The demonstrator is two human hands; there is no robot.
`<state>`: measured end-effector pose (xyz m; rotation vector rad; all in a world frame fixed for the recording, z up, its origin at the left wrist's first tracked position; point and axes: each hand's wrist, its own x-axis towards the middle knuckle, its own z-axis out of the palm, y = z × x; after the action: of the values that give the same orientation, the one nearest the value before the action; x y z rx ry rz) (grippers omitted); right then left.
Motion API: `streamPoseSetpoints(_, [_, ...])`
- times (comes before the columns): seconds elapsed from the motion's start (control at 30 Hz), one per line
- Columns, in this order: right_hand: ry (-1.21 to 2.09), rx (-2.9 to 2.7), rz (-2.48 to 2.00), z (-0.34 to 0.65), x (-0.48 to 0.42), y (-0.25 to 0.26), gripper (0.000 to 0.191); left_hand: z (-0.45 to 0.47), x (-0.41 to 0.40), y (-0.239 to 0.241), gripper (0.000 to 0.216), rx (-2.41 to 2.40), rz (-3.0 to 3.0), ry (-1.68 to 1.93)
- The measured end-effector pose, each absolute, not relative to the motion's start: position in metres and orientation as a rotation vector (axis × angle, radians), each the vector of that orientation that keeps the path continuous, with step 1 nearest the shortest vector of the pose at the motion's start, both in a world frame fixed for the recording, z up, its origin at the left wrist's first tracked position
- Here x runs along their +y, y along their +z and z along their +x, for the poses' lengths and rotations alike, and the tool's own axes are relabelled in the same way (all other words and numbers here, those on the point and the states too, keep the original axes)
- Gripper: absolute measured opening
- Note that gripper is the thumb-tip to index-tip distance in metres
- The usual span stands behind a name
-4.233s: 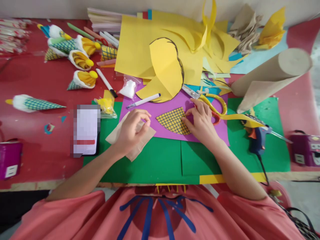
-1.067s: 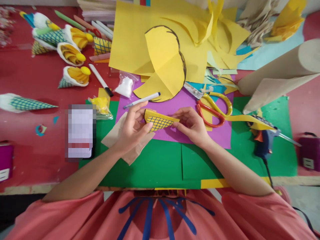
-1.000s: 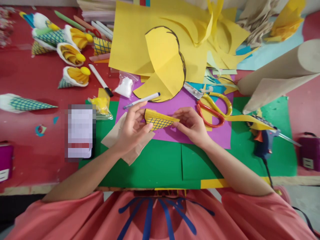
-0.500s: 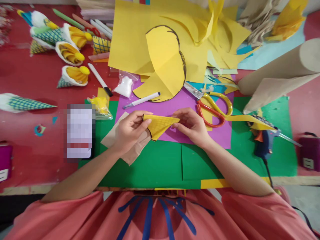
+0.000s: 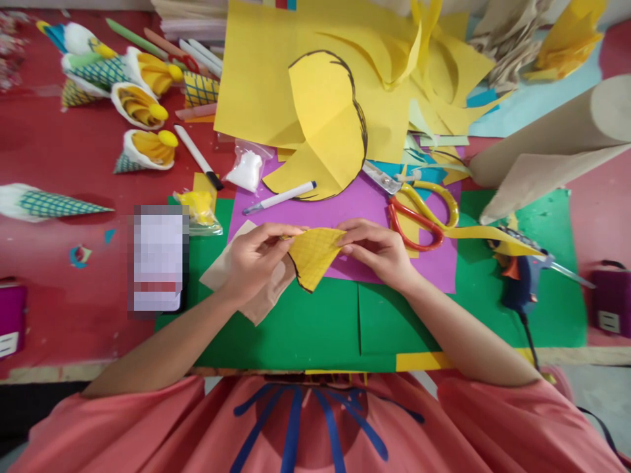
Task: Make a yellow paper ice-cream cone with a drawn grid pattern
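Head view: both hands meet over the middle of the red surface (image 5: 73, 289), sharing one piece of gridded yellow paper (image 5: 315, 256). The left hand (image 5: 254, 259) pinches its upper left edge between thumb and fingers, and the right hand (image 5: 377, 249) grips the narrow end the same way, fingertips drawn together. Between the two sets of fingers the paper spreads into a bent wedge, its lower part pointing toward the person and its left margin dark; faint grid lines cross it.

Under the left hand lies a brown paper square (image 5: 269, 295), partly covered by it. A purple sheet (image 5: 340, 207) lies beneath and just beyond the fingers, and a green sheet (image 5: 305, 328) reaches toward the person from them. Just beyond the left fingers rests a white marker (image 5: 280, 197), touching a large yellow shape with a black outline (image 5: 335, 131). Beyond the right fingers, near them, are scissors (image 5: 393, 190) with one red and one yellow handle. Well to the right of those fingers sits a blue glue gun (image 5: 520, 282); to the left of the left hand is a phone (image 5: 160, 256), its screen blurred, and farther off lies a green-gridded cone (image 5: 64, 203).
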<state>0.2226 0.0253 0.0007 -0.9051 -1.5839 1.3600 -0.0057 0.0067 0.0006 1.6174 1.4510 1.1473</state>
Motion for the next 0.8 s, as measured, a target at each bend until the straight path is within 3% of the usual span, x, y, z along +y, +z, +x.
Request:
streamPoseSetpoints(0.27, [1.471,-1.56,-0.855,0.222,0.025,0.003,0.011,-0.005,0.011,0.007,0.009,1.214,1.702,1.257])
streamPoseSetpoints(0.8, [1.744,-1.134,-0.839,0.219,0.019,0.007,0.019,-0.016,0.008,0.0,0.014,1.24,1.983,1.138])
